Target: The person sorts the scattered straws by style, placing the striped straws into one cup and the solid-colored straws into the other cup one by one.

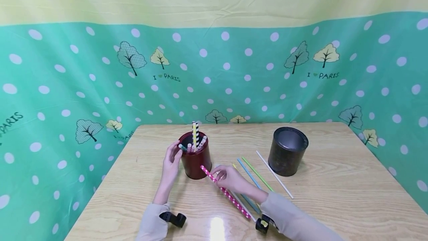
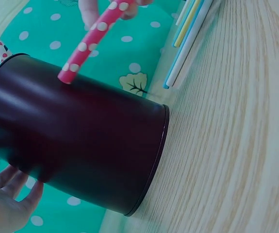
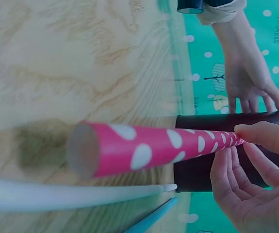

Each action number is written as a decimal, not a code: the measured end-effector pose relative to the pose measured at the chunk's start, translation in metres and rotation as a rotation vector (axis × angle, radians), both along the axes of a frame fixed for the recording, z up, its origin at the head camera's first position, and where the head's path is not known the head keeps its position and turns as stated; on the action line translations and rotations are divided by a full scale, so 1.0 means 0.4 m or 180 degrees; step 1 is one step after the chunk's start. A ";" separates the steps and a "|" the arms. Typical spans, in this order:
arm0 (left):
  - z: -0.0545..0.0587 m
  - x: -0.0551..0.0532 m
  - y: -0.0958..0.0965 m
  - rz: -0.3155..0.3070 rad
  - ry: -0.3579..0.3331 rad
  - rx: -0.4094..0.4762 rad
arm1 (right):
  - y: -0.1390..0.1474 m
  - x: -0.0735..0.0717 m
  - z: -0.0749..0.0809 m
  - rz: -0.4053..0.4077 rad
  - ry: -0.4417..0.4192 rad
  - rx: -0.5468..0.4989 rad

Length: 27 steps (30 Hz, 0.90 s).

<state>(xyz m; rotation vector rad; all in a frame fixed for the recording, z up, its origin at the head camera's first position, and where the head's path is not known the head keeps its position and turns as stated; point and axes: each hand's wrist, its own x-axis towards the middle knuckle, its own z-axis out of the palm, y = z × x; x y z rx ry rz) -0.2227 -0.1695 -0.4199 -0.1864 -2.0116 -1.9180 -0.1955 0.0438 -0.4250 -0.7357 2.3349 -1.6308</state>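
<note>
My right hand point(image 1: 230, 179) pinches a pink paper straw with white dots point(image 1: 235, 203) between thumb and fingers. The straw is tilted, its upper end in front of a dark red round can point(image 1: 195, 164). My left hand point(image 1: 171, 163) touches the can's left side near the rim, fingers fairly straight and spread in the right wrist view. Several patterned straws point(image 1: 195, 137) stand in the can, two striped ones rising highest. In the left wrist view the dotted straw point(image 2: 94, 39) is seen close against the can's outer wall point(image 2: 76, 131). The can's inner bottom is hidden.
To the right of my right hand, blue, yellow, green point(image 1: 257, 174) and white straws point(image 1: 275, 174) lie on the wooden table point(image 1: 334, 196). An open black can point(image 1: 287, 155) stands at the right. A green dotted curtain point(image 1: 227, 77) hangs behind the table.
</note>
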 end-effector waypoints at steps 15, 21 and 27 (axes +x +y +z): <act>-0.019 -0.015 -0.011 -0.0014 -0.0036 -0.0023 | 0.009 0.002 0.035 -0.0237 -0.0038 -0.0222; -0.055 -0.035 -0.019 0.0025 0.0089 -0.0030 | 0.010 -0.007 0.048 -0.0367 0.0093 -0.0331; -0.056 -0.035 -0.014 0.0082 0.0145 -0.0045 | 0.019 -0.005 0.099 -0.0426 0.0100 -0.0474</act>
